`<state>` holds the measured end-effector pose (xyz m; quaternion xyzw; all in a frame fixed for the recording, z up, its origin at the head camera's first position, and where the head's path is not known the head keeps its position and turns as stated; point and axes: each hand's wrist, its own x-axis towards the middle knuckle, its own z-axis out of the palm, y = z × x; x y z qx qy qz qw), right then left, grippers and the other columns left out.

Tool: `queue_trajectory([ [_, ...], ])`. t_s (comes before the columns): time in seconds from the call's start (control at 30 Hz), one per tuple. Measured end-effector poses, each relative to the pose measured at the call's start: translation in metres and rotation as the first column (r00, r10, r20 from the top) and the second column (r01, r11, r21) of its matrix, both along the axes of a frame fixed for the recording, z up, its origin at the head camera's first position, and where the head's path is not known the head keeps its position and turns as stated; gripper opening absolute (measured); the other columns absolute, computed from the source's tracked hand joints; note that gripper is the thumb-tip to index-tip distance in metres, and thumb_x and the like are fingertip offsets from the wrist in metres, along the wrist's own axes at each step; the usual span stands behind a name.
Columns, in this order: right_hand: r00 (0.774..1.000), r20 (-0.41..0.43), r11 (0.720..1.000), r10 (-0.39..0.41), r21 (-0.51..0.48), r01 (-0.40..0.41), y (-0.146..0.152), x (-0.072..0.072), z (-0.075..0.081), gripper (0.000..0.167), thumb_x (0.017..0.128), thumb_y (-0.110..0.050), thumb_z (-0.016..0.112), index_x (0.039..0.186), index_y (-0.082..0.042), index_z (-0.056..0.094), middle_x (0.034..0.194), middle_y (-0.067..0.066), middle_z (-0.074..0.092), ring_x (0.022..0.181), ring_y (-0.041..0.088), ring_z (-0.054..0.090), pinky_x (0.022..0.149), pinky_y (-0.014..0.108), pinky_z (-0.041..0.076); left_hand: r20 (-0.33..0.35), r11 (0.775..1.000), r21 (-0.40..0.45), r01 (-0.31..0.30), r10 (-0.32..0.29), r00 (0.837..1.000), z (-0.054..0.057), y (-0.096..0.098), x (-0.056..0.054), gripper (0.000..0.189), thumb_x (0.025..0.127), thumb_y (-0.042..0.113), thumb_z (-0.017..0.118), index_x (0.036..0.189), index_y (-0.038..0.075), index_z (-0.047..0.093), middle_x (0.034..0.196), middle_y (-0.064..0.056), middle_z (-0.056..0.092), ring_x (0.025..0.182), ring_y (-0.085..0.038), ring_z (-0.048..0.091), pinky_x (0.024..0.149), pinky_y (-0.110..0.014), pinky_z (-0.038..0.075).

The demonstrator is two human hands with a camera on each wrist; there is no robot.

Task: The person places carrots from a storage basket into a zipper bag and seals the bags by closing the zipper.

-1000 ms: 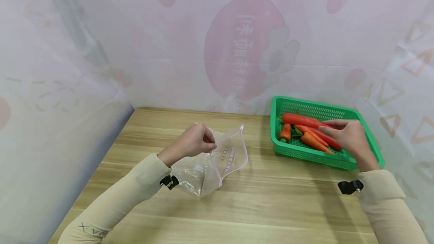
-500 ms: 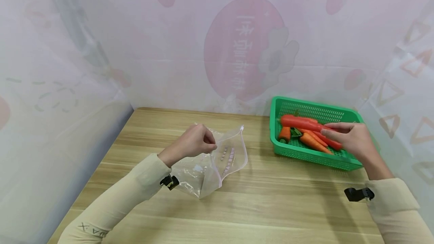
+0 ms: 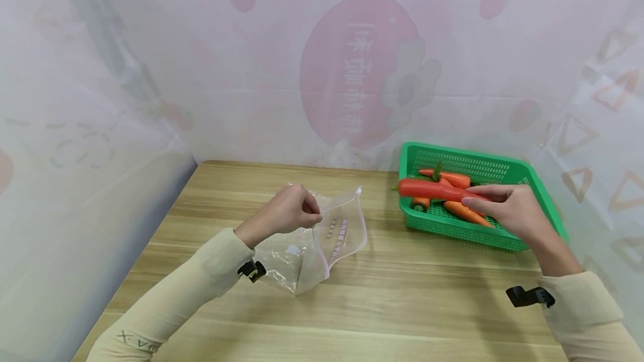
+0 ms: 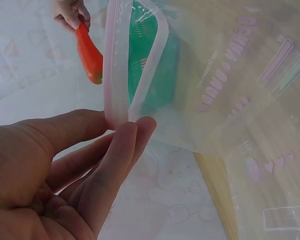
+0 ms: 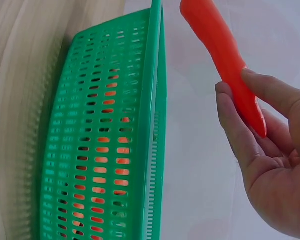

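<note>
My left hand point(image 3: 287, 209) pinches the pink zip edge of a clear zip bag point(image 4: 215, 115) between thumb and fingertips. The bag lies on the table with its mouth point(image 3: 342, 233) gaping to the right. At the right, my right hand point(image 3: 513, 214) grips a long red carrot point(image 3: 427, 189) by its thin end, thumb on one side and fingers on the other. The carrot is held above the green basket point(image 3: 453, 222), its thick end with a small green stub pointing left past the rim. Several orange carrots point(image 3: 465, 212) lie in the basket, partly hidden.
The basket, with slotted walls, stands at the back right of the wooden table point(image 3: 382, 306), near the back sheet point(image 3: 251, 127). Pale printed sheets also hang at the left and right sides.
My right hand has lifted the red carrot out of the basket and moved it slightly left, uncovering an orange carrot with green leaf behind. My left hand and the bag have stayed put.
</note>
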<state>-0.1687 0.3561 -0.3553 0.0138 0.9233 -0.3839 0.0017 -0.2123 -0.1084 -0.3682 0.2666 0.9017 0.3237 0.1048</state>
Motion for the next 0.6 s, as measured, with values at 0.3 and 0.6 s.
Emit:
queue_trajectory([
  [0.3, 1.0, -0.006, 0.999, 0.03, 0.026, -0.029, -0.02, 0.006, -0.002, 0.05, 0.092, -0.047, 0.08, 0.129, -0.013, 0.077, 0.103, 0.005, 0.078, 0.08, 0.012, 0.054, 0.059, 0.029, 0.043, 0.01, 1.0, 0.005, 0.017, -0.017, 1.0, -0.001, 0.002, -0.002, 0.012, 0.095, 0.012, 0.076, 0.085, 0.01, 0.083, 0.079, 0.0, 0.078, 0.066, -0.01, 0.073, 0.062, -0.023, 0.059],
  [0.6, 0.993, -0.02, 0.993, 0.117, -0.023, -0.118, -0.048, 0.011, -0.007, 0.043, 0.091, -0.042, 0.082, 0.123, -0.012, 0.079, 0.087, 0.007, 0.077, 0.061, 0.01, 0.046, 0.05, 0.029, 0.038, -0.001, 1.0, -0.001, 0.027, -0.027, 1.0, 0.0, 0.002, -0.003, 0.013, 0.095, 0.011, 0.076, 0.085, 0.01, 0.083, 0.078, 0.0, 0.078, 0.065, -0.013, 0.073, 0.06, -0.024, 0.058],
])
